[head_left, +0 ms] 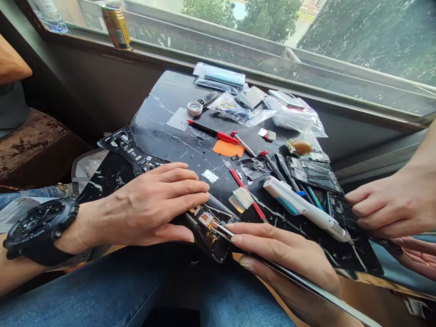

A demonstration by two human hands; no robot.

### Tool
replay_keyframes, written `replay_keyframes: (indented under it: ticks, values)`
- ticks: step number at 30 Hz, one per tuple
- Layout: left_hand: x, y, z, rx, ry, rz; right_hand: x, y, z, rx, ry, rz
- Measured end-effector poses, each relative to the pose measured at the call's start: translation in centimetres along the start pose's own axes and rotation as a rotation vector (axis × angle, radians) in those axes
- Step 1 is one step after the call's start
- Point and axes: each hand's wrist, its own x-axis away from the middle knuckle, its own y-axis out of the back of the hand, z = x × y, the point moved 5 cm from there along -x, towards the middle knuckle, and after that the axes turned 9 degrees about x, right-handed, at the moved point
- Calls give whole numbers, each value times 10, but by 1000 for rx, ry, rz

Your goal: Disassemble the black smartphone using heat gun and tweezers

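Observation:
My left hand (pixel 160 200) lies flat with its fingers stretched across an opened smartphone (pixel 218 243), whose inner circuits are bare at both ends. The phone's middle is hidden beneath that hand. Between the thumb and fingers of my right hand (pixel 289 259) is a pair of long metal tweezers (pixel 306 284). The tips reach into the phone's near end, by a small copper-coloured part; whether they touch it I cannot tell. A red craft knife (pixel 243 188) and a small piece of folded cloth or tape (pixel 241 200) lie just beyond.
On the black marbled table (pixel 153 109) are a white hand tool (pixel 303 206), screwdrivers (pixel 245 145), an orange pad (pixel 227 147), a tape roll (pixel 195 108) and plastic bags (pixel 296 113). At right, another person's hands (pixel 391 202) hold a dark device. A can (pixel 116 27) stands on the windowsill.

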Motion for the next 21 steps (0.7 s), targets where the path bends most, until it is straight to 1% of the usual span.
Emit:
replay_keyframes:
  ticks: [4, 8, 10, 13, 17, 21]
  values:
    - [8, 3, 8, -61, 42, 27, 4, -2, -3, 63, 38, 71]
    - [12, 2, 12, -53, 59, 45, 7, -5, -8, 125, 54, 45]
    - [13, 1, 12, -31, 65, 48, 6, -6, -8, 140, 76, 52]
    - [13, 1, 12, -1, 73, 52, 3, -5, -2, 239, 182, 107]
    - [12, 0, 15, 44, 89, 63, -3, 1, 9, 382, 339, 99]
    - [12, 0, 17, 74, 101, 54, -4, 1, 10, 381, 479, 72]
